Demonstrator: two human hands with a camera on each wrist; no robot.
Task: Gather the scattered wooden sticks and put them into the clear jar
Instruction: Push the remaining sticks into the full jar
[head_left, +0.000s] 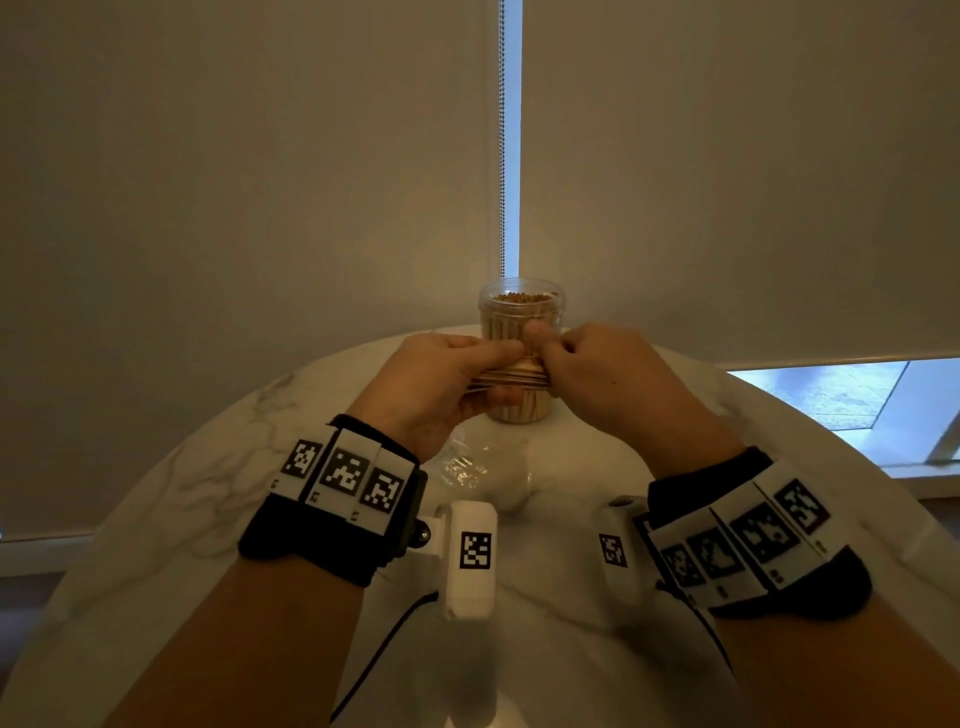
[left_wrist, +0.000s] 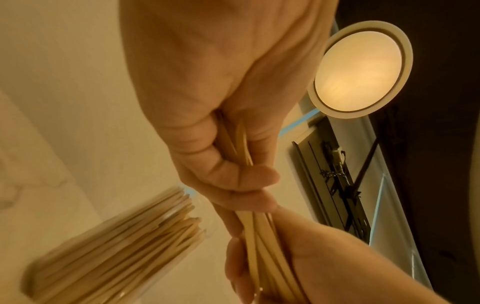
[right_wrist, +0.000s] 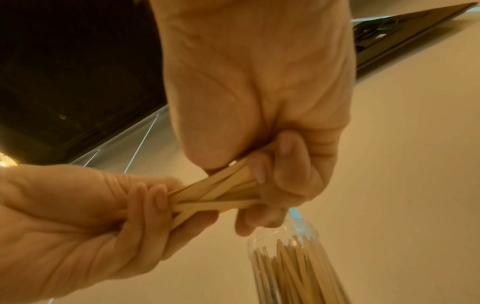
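Note:
A bundle of thin wooden sticks (head_left: 511, 378) lies sideways between both hands, just in front of the clear jar (head_left: 521, 312). My left hand (head_left: 447, 382) grips the bundle's left end, fingers curled round it. My right hand (head_left: 597, 371) grips the right end the same way. The wrist views show the sticks (left_wrist: 255, 242) (right_wrist: 221, 195) crossing one another inside the two fists. The jar (right_wrist: 293, 265) (left_wrist: 116, 242) stands upright with no lid, packed with several upright sticks. The sticks' ends are hidden inside my palms.
The round white marble table (head_left: 208, 493) carries the jar near its far edge. A crumpled clear plastic wrapper (head_left: 462, 467) lies on the table under my hands. Closed roller blinds (head_left: 260, 208) hang right behind the table. A round ceiling lamp (left_wrist: 361, 70) glows overhead.

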